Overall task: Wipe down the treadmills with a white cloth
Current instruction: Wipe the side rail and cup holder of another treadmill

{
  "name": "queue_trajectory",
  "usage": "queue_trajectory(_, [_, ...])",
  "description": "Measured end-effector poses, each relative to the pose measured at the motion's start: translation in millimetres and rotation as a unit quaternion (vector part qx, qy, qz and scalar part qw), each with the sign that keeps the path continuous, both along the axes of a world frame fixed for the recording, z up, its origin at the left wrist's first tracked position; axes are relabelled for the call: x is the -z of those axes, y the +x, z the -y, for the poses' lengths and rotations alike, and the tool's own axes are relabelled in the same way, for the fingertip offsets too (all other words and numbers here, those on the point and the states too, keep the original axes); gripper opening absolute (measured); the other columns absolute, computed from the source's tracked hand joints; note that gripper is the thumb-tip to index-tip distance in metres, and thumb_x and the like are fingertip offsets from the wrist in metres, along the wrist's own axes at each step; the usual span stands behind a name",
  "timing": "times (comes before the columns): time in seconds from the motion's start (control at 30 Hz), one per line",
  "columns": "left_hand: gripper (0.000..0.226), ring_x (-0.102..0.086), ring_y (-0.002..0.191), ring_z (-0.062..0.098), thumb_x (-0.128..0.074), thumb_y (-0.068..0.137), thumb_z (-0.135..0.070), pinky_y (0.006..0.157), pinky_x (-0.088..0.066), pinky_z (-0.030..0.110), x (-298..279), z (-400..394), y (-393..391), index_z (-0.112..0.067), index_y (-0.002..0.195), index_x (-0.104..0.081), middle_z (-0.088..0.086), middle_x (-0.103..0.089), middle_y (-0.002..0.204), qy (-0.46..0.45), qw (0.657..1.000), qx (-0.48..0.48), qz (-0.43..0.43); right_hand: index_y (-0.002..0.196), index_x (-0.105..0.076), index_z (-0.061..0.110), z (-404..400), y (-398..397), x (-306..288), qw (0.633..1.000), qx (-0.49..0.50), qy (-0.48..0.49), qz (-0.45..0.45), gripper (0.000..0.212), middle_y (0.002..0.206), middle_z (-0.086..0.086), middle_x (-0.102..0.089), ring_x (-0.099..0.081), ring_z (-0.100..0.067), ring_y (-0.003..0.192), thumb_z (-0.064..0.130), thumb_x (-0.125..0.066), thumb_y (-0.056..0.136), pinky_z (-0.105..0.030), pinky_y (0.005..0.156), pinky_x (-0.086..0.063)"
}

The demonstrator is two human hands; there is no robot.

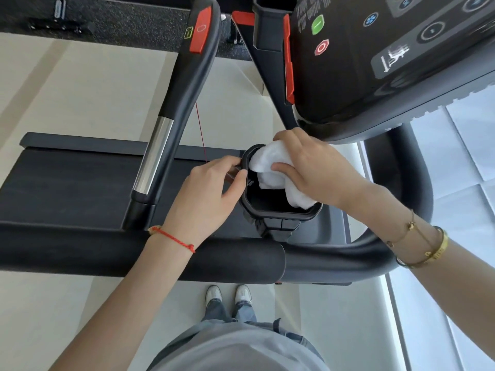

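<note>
One white cloth is bunched in the right hand, fingers curled round it, stuffed into the one black cup holder of the treadmill. The left hand pinches the holder's rim. Two handrails and one console stand over pale floor tiles.
</note>
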State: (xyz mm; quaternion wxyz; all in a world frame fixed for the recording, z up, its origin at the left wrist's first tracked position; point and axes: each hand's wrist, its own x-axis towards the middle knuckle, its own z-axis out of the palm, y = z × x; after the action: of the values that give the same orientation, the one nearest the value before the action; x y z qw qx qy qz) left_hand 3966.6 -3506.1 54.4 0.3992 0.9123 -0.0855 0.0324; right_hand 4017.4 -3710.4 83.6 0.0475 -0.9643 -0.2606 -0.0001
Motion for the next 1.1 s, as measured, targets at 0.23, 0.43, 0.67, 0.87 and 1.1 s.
queue_trajectory(0.23, [0.027, -0.066, 0.092, 0.011, -0.052, 0.097, -0.03, 0.085, -0.056, 0.04, -2, -1, -1, -0.016, 0.115, -0.065, -0.005, -0.071, 0.1, -0.001, 1.0, -0.002, 0.003, 0.133, -0.045, 0.01, -23, 19, -6, 0.996, -0.074, -0.04, -0.006, 0.041, 0.121, -0.007, -0.054, -0.058, -0.027, 0.1, 0.035, -0.047, 0.1, -0.041, 0.081, -0.047])
queue_trajectory(0.43, [0.029, -0.066, 0.094, 0.01, -0.052, 0.097, -0.032, 0.088, -0.055, 0.038, -1, -1, 1, -0.017, 0.118, -0.065, -0.005, -0.071, 0.102, -0.001, 1.0, -0.004, -0.003, 0.132, -0.043, 0.004, -4, -12, -2, 0.999, 0.049, 0.008, 0.019, 0.044, 0.121, -0.014, -0.051, -0.054, -0.032, 0.104, 0.03, -0.052, 0.098, -0.028, 0.081, -0.032])
queue_trajectory(0.67, [0.027, -0.066, 0.091, 0.009, -0.052, 0.097, -0.032, 0.087, -0.055, 0.036, 0, -1, 2, -0.018, 0.115, -0.065, -0.006, -0.071, 0.099, 0.002, 1.0, -0.005, 0.004, 0.131, -0.038, 0.0, -3, -49, 5, 0.962, 0.243, 0.121, -0.01, 0.048, 0.105, -0.012, -0.052, -0.054, -0.031, 0.084, 0.03, -0.054, 0.098, -0.024, 0.062, -0.02])
queue_trajectory(0.87, [0.026, -0.065, 0.09, 0.006, -0.051, 0.097, -0.031, 0.085, -0.054, 0.028, 1, 0, 3, -0.018, 0.115, -0.065, -0.007, -0.071, 0.098, 0.003, 1.0, 0.0, 0.006, 0.102, -0.036, 0.008, 2, -45, 7, 0.934, 0.28, 0.202, -0.089, 0.028, 0.094, -0.007, -0.046, -0.045, -0.025, 0.084, 0.028, -0.054, 0.097, -0.026, 0.059, -0.018])
queue_trajectory(1.1, [0.025, -0.066, 0.088, 0.01, -0.053, 0.098, -0.028, 0.085, -0.055, 0.033, 1, 1, 2, -0.014, 0.113, -0.066, -0.004, -0.07, 0.097, 0.001, 1.0, 0.004, 0.016, 0.103, -0.037, 0.004, 4, -41, 10, 0.927, 0.292, 0.205, -0.12, 0.029, 0.086, -0.003, -0.046, -0.044, -0.021, 0.078, 0.028, -0.053, 0.097, -0.027, 0.054, -0.027])
